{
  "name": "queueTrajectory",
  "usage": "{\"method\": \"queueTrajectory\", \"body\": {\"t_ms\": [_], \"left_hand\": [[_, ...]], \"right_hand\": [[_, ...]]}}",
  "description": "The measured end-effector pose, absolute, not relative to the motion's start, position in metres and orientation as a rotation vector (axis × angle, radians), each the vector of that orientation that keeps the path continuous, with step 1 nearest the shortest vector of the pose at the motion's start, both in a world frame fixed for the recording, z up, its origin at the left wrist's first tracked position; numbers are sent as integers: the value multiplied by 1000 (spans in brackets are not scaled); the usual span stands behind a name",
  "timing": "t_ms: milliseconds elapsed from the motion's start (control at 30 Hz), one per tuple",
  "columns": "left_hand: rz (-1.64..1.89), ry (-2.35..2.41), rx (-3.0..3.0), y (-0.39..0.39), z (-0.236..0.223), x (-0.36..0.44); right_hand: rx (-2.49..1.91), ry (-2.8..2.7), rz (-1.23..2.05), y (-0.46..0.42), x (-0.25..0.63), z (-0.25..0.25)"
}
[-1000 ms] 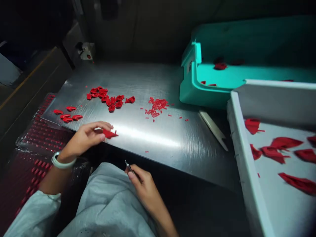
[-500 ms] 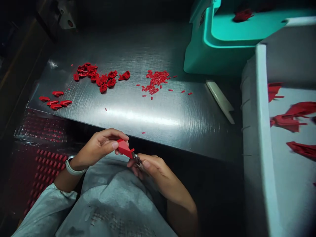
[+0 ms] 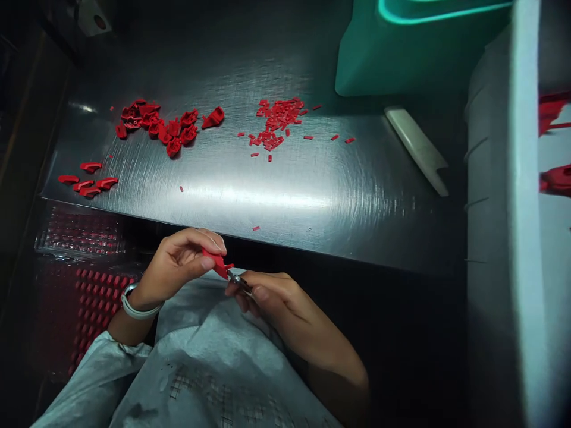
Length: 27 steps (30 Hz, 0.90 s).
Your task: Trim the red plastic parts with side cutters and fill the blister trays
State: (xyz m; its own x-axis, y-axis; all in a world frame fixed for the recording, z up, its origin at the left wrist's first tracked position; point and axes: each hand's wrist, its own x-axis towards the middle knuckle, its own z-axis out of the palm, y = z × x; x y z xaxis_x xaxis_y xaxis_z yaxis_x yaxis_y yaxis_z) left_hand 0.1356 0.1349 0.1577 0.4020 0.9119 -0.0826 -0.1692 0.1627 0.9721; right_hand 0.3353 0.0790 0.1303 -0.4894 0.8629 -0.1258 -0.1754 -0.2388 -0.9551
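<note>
A green bin (image 3: 392, 56) took up the upper right of the metal table (image 3: 285, 196), and a white bin (image 3: 526, 208) stood close along the right side, its tall wall hiding most of the red pieces inside. Between bins and work lay an off-white strip (image 3: 413, 145), notched at one end. A heap of tiny red chips (image 3: 285, 113) sat mid-table, with a few strays around it; left of that were clustered hollow red parts (image 3: 173, 131), and near the left corner a small group of slim red pieces (image 3: 90, 167). Below the table's left edge were clear trays (image 3: 80, 232) and rows of red blocks (image 3: 98, 297).

The tabletop was brushed and finely scratched, with a bright band of glare across it; the bins looked smooth and plastic, and the grey garment (image 3: 209, 356) was creased cloth.

The left hand (image 3: 178, 261) gripped a tapered red part (image 3: 217, 264) between thumb and fingers, just off the table's near edge, above the lap. The right hand (image 3: 272, 297) was closed around a small metal tool (image 3: 238, 279), its tip at the part's narrow end; whether its blades were touching was too small to tell. A pale band (image 3: 140, 312) circled the left wrist.
</note>
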Motion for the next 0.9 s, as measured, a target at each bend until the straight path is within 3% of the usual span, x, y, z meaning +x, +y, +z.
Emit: {"method": "queueTrajectory", "body": {"t_ms": [900], "left_hand": [[1005,1027,1344,123,153,127]], "right_hand": [[-1020,-1309,1718,83,331,134]]}}
